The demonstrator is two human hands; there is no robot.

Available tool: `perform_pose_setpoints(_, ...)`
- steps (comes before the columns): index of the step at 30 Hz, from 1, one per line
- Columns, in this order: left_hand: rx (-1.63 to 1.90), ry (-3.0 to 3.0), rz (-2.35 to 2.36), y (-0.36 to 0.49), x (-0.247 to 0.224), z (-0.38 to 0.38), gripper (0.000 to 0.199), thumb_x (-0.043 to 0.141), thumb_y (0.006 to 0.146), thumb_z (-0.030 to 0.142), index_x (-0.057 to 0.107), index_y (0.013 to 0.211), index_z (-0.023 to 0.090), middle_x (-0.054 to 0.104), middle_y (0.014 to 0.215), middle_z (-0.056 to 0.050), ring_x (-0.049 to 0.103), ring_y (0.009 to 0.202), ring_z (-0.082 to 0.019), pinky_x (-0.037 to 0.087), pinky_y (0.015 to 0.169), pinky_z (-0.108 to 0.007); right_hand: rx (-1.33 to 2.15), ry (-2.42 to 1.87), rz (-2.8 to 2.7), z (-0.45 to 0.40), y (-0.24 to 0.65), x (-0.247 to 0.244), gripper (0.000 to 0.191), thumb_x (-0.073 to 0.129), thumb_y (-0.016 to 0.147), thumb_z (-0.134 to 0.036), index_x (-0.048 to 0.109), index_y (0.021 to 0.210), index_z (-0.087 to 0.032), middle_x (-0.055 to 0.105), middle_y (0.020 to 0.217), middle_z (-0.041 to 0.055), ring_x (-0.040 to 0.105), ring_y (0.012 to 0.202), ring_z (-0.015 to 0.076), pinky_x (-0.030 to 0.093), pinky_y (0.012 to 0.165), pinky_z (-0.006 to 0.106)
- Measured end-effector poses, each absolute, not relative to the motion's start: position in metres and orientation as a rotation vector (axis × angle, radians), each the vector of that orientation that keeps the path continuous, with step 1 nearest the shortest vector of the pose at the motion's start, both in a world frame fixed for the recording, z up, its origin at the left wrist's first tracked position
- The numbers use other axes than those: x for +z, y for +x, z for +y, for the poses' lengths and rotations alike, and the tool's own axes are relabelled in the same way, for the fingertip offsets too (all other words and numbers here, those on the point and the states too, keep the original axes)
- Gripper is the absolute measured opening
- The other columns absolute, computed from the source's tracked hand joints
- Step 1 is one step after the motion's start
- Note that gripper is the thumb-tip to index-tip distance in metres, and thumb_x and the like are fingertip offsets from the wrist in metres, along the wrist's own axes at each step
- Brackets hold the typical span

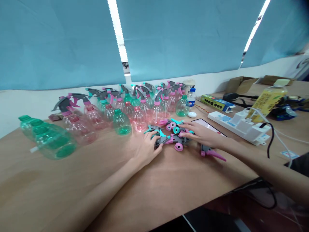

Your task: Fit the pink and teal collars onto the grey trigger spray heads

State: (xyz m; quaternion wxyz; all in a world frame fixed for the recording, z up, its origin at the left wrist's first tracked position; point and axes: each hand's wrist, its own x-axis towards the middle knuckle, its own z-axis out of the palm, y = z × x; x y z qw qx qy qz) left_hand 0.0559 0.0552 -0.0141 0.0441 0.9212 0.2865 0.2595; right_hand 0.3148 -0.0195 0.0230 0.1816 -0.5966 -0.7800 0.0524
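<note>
Several loose spray heads in grey with pink or teal parts lie in a pile (pixel 178 139) on the wooden table. At the pile's left side, my left hand (pixel 150 147) rests with its fingers apart, touching a grey and teal spray head (pixel 162 140). My right hand (pixel 201 132) reaches over the pile from the right, fingers stretched out flat above the heads. A grey and pink spray head (pixel 211 152) lies just below my right hand. Behind the pile stand open bottles, a green one (pixel 122 123) and a pink one (pixel 139 120).
Rows of bottles with spray heads (pixel 142 102) stand at the back. Green bottles (pixel 54 140) are at the left. To the right are a phone (pixel 209 126), a white power strip (pixel 238 124), a yellow drink bottle (pixel 269 98) and cables. A Pepsi bottle (pixel 191 98) stands behind.
</note>
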Motion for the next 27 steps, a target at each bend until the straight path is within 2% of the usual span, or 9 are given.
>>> perform_pose_setpoints(4,0.858,2.766,0.905,0.055,-0.009,0.057,0.019,0.052,0.09,0.031,0.06,0.098,0.016,0.057,0.116,-0.011,0.05,0.115,-0.024,0.042,0.098,-0.042,0.001,-1.744,-2.15,-0.059,0.331,0.012,0.06,0.043,0.086,-0.06,0.046,0.135,-0.025,0.04,0.144,0.0121,0.039,0.131,0.0322,0.035,0.105,0.051)
perform_pose_setpoints(7,0.879,2.752,0.926,0.065,-0.009,0.06,0.025,0.05,0.091,0.036,0.059,0.105,0.017,0.055,0.122,-0.01,0.049,0.117,-0.023,0.04,0.101,-0.042,-0.043,-1.815,-2.109,-0.085,0.333,-0.008,0.071,0.05,0.081,-0.063,0.038,0.14,-0.026,0.031,0.149,0.0118,0.034,0.134,0.0337,0.035,0.106,0.051)
perform_pose_setpoints(10,0.865,2.752,0.98,0.081,-0.012,0.061,0.041,0.052,0.087,0.046,0.056,0.117,0.019,0.049,0.132,-0.012,0.043,0.123,-0.029,0.037,0.102,-0.049,-0.105,-1.865,-2.105,-0.098,0.325,-0.024,0.078,0.049,0.08,-0.064,0.031,0.144,-0.023,0.029,0.15,0.0142,0.029,0.137,0.034,0.033,0.107,0.053)
perform_pose_setpoints(13,0.834,2.748,1.051,0.092,-0.017,0.061,0.049,0.053,0.085,0.052,0.055,0.121,0.019,0.049,0.133,-0.015,0.042,0.123,-0.035,0.037,0.098,-0.056,-0.087,-1.898,-2.092,-0.097,0.31,-0.028,0.075,0.045,0.082,-0.064,0.029,0.144,-0.025,0.03,0.15,0.0142,0.028,0.137,0.0334,0.031,0.107,0.055)
perform_pose_setpoints(18,0.805,2.766,1.053,0.093,-0.02,0.059,0.044,0.047,0.089,0.049,0.056,0.12,0.019,0.049,0.134,-0.013,0.046,0.12,-0.031,0.04,0.097,-0.05,0.059,-1.864,-2.085,-0.085,0.283,-0.027,0.07,0.042,0.085,-0.063,0.033,0.142,-0.024,0.029,0.15,0.013,0.025,0.139,0.0314,0.022,0.11,0.057)
perform_pose_setpoints(22,0.806,2.78,1.037,0.087,-0.02,0.06,0.039,0.045,0.093,0.041,0.055,0.121,0.017,0.049,0.133,-0.012,0.047,0.12,-0.028,0.039,0.1,-0.046,0.136,-1.736,-2.031,-0.078,0.269,-0.028,0.066,0.045,0.085,-0.06,0.035,0.141,-0.025,0.021,0.153,0.011,0.022,0.14,0.0284,0.028,0.11,0.051)
perform_pose_setpoints(24,0.812,2.787,1.028,0.085,-0.02,0.061,0.038,0.044,0.093,0.039,0.054,0.122,0.016,0.049,0.133,-0.013,0.046,0.122,-0.027,0.038,0.102,-0.045,0.105,-1.692,-2.021,-0.077,0.268,-0.026,0.064,0.044,0.086,-0.059,0.036,0.14,-0.025,0.019,0.154,0.0098,0.02,0.141,0.027,0.031,0.11,0.048)
perform_pose_setpoints(27,0.818,2.801,1.01,0.079,-0.02,0.06,0.039,0.046,0.092,0.039,0.053,0.124,0.017,0.046,0.136,-0.014,0.042,0.125,-0.028,0.036,0.104,-0.046,-0.094,-1.759,-2.009,-0.076,0.275,-0.023,0.064,0.042,0.086,-0.061,0.042,0.137,-0.022,0.024,0.152,0.0123,0.023,0.14,0.0299,0.026,0.111,0.051)
